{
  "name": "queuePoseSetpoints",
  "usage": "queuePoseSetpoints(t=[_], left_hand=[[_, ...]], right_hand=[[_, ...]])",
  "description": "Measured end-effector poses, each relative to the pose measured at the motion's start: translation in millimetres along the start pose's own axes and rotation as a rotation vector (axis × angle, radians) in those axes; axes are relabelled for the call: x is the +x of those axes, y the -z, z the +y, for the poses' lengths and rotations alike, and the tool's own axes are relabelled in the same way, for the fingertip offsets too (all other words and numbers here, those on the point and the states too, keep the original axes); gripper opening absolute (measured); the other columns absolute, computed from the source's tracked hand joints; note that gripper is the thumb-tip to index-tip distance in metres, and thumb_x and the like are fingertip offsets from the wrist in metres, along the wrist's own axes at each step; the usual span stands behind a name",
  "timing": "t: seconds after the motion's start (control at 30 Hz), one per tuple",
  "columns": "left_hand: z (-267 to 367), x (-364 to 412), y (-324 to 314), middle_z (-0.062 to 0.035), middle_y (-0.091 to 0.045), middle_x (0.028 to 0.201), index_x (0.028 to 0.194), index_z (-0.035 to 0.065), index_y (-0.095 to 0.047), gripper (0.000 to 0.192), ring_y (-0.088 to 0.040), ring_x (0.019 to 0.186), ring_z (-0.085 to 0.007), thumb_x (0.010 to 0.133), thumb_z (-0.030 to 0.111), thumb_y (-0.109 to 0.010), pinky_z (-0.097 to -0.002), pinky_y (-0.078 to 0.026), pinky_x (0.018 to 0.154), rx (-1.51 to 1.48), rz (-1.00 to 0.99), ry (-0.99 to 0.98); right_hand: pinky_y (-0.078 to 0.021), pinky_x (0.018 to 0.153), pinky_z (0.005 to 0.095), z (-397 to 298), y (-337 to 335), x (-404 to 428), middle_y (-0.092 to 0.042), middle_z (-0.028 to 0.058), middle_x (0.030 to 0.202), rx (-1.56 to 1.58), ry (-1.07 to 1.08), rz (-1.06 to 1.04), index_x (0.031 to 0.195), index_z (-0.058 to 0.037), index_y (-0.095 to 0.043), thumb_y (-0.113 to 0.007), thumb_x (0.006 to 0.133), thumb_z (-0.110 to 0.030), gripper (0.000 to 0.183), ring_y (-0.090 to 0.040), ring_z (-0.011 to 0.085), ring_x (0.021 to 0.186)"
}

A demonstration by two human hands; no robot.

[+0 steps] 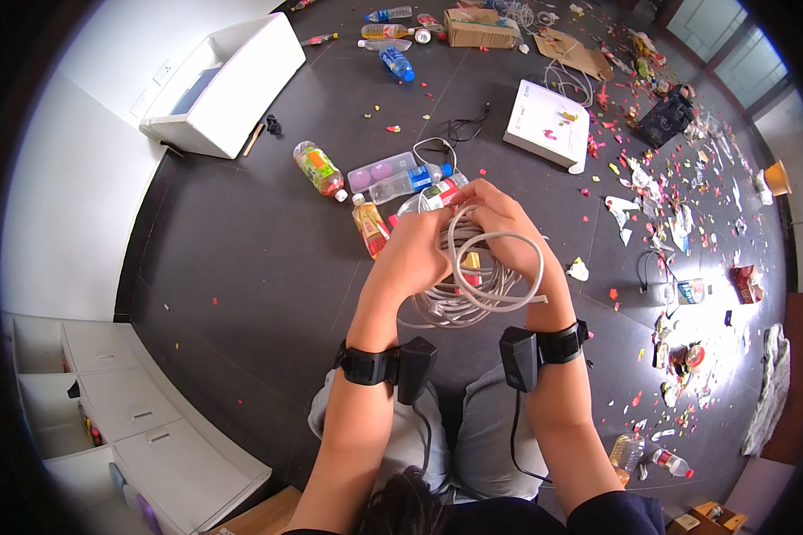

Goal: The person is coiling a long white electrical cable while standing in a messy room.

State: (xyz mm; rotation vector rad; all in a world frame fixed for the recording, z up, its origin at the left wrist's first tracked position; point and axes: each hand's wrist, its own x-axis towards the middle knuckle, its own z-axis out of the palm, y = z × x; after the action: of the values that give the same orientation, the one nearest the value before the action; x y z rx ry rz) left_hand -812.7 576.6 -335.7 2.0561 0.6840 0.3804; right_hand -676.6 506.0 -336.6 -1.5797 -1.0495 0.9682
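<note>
Both my hands are on a coiled light-grey cable [472, 304] in front of me, with one loose loop and its end at the right of the coil. My left hand [418, 251] grips the upper left of the coil. The top right is held by my right hand [498, 217], its fingers bent over the cable. Just beyond my hands lie a clear plastic bottle with a blue cap [408, 182], another bottle with a red label [441, 192], and a clear plastic case with pink round things [381, 170]. A bottle with a red and yellow label [370, 224] lies beside my left hand.
A green-labelled bottle [318, 167] lies at the left, near a white bin [241, 87]. Further off are a white box [549, 127], a cardboard box [478, 30] and several bottles. Scraps litter the dark floor at the right. White drawers [140, 394] stand at the lower left.
</note>
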Motion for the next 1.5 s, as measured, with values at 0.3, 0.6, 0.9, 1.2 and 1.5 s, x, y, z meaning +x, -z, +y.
queuePoseSetpoints(t=[0.3,0.6,0.9,1.2,1.5], left_hand=[[-21,4,-3,-0.0102,-0.063,0.088,0.098,-0.0033,-0.056,0.034,-0.057,0.081,-0.0095,0.067,0.003,-0.068,-0.0255,-0.045,0.073,-0.379,-0.054,0.099],[-16,9,4,-0.0069,-0.056,0.085,0.095,0.0003,-0.048,0.033,-0.055,0.081,-0.0149,0.066,-0.005,-0.063,-0.0272,-0.044,0.075,-0.213,0.059,-0.015],[-4,4,10,-0.0083,-0.057,0.079,0.079,-0.0007,-0.058,0.011,-0.056,0.074,-0.015,0.077,0.009,-0.06,-0.0262,-0.044,0.069,-0.336,0.403,-0.163],[14,-4,11,-0.0042,-0.06,0.067,0.086,0.0005,-0.058,0.01,-0.053,0.055,-0.007,0.084,0.01,-0.058,-0.0192,-0.041,0.05,-0.584,0.174,0.071],[10,0,-3,-0.0049,-0.062,0.068,0.098,0.0019,-0.061,0.017,-0.058,0.058,-0.0119,0.082,0.009,-0.059,-0.0243,-0.044,0.054,-0.384,0.361,-0.031]], right_hand=[[-0.0452,0.077,0.0328,-12,1,-10,-0.06,0.0185,0.096,-0.259,0.082,-0.238,0.108,0.0005,-0.051,-0.061,0.065,-0.011,0.046,-0.06,0.0268,0.089],[-0.0466,0.067,0.042,-2,-4,-6,-0.058,0.0275,0.078,-0.486,0.073,0.003,0.082,0.0025,-0.055,-0.063,0.067,-0.018,0.026,-0.056,0.0441,0.081],[-0.0449,0.063,0.0442,6,-9,-2,-0.057,0.0224,0.076,-0.576,0.116,0.6,0.082,0.0028,-0.046,-0.063,0.067,-0.007,0.025,-0.057,0.0417,0.074],[-0.0445,0.063,0.0452,8,-8,7,-0.057,0.0215,0.073,-0.519,0.162,0.826,0.084,0.0025,-0.045,-0.056,0.069,-0.003,0.019,-0.057,0.0414,0.072],[-0.0439,0.063,0.0467,17,3,10,-0.057,0.0227,0.073,-0.657,0.049,0.793,0.081,0.0025,-0.044,-0.053,0.071,-0.006,0.016,-0.055,0.043,0.073]])
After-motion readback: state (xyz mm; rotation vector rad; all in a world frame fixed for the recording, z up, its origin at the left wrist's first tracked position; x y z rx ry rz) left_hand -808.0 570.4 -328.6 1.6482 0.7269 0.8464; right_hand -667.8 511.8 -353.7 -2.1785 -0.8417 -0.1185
